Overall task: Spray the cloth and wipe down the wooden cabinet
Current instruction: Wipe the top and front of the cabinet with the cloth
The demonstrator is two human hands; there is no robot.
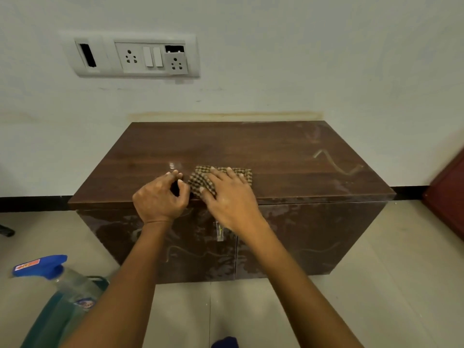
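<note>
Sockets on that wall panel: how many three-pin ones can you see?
2. One socket sits left of the two switches; the other socket sits right of them, hanging crooked below a dark opening.

cabinet top: open right and behind cloth | wall bounds rear

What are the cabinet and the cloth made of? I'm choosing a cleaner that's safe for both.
The cabinet looks like dark wood-grain laminate or veneer over board: smooth, faintly glossy, streaked with pale smears. Solid wood can't be ruled out. The cloth under the right hand seems a woven, textured fabric in a brown-and-cream check.
</note>
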